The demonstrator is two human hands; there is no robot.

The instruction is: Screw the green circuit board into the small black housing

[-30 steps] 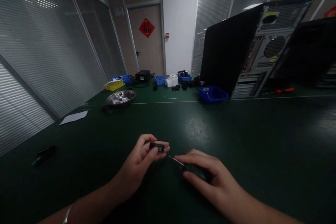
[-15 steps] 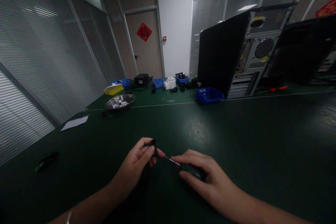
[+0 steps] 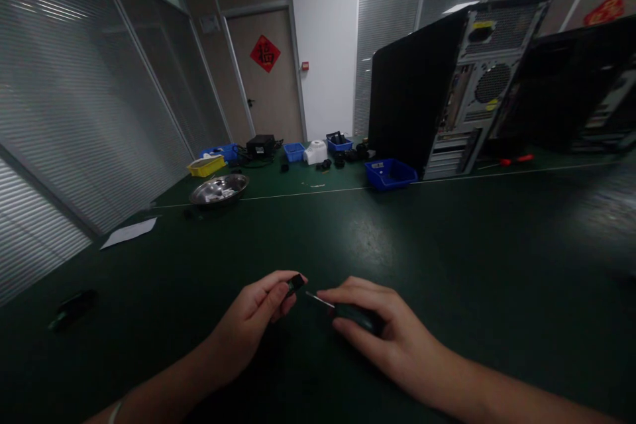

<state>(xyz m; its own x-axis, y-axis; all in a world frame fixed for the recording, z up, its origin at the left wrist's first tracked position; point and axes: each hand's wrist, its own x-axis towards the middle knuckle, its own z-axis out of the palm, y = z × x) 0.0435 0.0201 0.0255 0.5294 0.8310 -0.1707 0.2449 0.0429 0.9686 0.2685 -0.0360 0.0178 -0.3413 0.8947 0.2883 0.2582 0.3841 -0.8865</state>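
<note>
A small black part (image 3: 295,283) is pinched between the thumb and fingers of my left hand (image 3: 263,301), above the green table. My right hand (image 3: 380,324) is wrapped round the dark handle of a screwdriver (image 3: 358,318). Its thin metal shaft points left, and the tip is a short gap away from the black part. What the small part is in detail is too dark to tell.
On the green table (image 3: 427,245) stand a metal bowl (image 3: 241,187) with small white pieces, a blue bin (image 3: 391,175), a yellow tray (image 3: 206,166) and a large black computer case (image 3: 415,93). Paper (image 3: 130,232) and a dark green object (image 3: 73,309) lie left.
My left hand has turned the black part, which now tilts toward the upper right. The screwdriver tip is now clear of my left fingers. The whole view has shifted slightly.
</note>
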